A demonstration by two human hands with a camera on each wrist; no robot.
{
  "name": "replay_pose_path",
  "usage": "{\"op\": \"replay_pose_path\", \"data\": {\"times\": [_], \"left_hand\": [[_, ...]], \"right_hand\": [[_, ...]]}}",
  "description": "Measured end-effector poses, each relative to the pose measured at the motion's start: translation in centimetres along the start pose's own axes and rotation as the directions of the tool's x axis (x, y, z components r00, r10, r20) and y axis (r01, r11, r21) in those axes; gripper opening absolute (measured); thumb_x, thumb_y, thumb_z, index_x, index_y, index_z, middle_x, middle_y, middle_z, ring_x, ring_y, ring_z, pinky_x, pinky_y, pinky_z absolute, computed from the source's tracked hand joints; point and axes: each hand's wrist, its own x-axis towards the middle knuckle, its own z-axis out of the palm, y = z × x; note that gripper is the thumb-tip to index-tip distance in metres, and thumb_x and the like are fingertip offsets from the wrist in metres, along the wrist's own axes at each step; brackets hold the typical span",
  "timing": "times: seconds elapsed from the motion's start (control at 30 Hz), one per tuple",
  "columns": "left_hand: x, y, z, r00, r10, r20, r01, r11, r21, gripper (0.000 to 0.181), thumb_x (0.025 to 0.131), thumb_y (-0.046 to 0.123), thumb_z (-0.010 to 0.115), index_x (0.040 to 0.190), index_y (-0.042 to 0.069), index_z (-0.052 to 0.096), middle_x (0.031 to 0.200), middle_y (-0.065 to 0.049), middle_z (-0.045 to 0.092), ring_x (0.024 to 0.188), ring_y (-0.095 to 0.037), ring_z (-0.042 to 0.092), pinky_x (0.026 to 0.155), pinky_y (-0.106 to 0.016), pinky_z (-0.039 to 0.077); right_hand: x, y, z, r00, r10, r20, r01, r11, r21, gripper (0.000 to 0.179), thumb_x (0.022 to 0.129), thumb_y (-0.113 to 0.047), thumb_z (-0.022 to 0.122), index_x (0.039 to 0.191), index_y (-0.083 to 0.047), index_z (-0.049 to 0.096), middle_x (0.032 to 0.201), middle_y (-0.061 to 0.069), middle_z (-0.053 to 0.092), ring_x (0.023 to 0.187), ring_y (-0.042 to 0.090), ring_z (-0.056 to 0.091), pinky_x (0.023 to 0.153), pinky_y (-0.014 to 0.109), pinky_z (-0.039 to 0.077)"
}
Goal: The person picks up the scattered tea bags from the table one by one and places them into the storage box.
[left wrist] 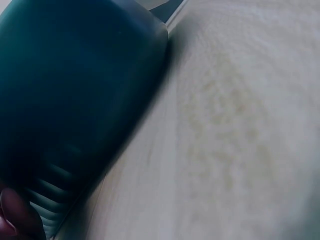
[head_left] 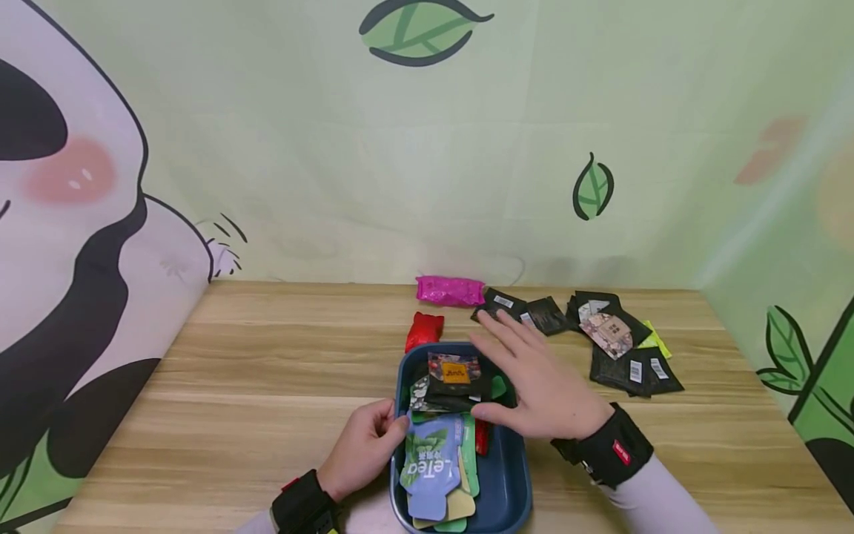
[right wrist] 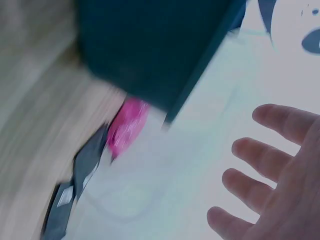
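Note:
At the left rim of a dark blue plastic bin (head_left: 502, 489), my left hand (head_left: 365, 445) holds on, thumb at the edge and fingers along the outer wall. My right hand (head_left: 534, 378) hovers over the bin's right rim with fingers spread and nothing in them. Inside the bin lie a blue pouch (head_left: 430, 467) on green and cream pouches, plus a black sachet with an orange label (head_left: 457, 372) at the far end. A bit of red packet (head_left: 481, 437) shows beside the pouches. The left wrist view has the bin's outer wall (left wrist: 75, 90) with fingertips at its lower corner.
Behind the bin lie a red packet (head_left: 424, 331) and a shiny pink packet (head_left: 450, 291). Black sachets (head_left: 547, 315) continue to the right, with a flowered sachet (head_left: 607, 332) and a yellow packet (head_left: 655, 340) in the right-hand pile. A printed curtain (head_left: 300, 185) backs the wooden table (head_left: 247, 386).

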Motion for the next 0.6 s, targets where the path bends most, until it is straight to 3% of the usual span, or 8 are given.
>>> {"op": "replay_pose_path", "data": {"times": [0.13,0.27,0.6], "left_hand": [[0.0,0.0,0.1,1.000,0.004,-0.004,-0.004,1.000,-0.004,0.026,0.098,0.024,0.056,0.080,0.006,0.052,0.063,0.003,0.043,0.057,-0.010,0.045,0.051,-0.023,0.032],[0.0,0.0,0.1,1.000,0.002,-0.006,-0.002,1.000,-0.005,0.026,0.098,0.024,0.056,0.080,0.006,0.052,0.063,0.003,0.043,0.057,-0.010,0.045,0.051,-0.023,0.032],[0.0,0.0,0.1,1.000,0.001,0.000,-0.001,1.000,-0.006,0.027,0.098,0.025,0.056,0.080,0.006,0.052,0.064,0.003,0.043,0.058,-0.010,0.045,0.052,-0.023,0.032]], "right_hand": [[-0.6,2.8,-0.6,0.994,0.106,-0.029,-0.107,0.994,-0.031,0.085,0.091,-0.068,0.045,0.158,-0.016,0.033,0.166,0.004,0.018,0.152,0.029,0.014,0.117,0.053,0.014],[-1.4,5.8,-0.9,0.973,0.219,-0.065,-0.225,0.970,-0.090,0.084,0.093,-0.065,0.045,0.155,-0.009,0.038,0.162,0.015,0.026,0.148,0.040,0.023,0.113,0.057,0.022],[-3.8,11.2,-0.2,0.890,0.455,-0.025,-0.453,0.879,-0.150,0.088,0.092,-0.057,0.054,0.151,0.006,0.036,0.155,0.034,0.026,0.140,0.056,0.023,0.111,0.062,0.021]]}}
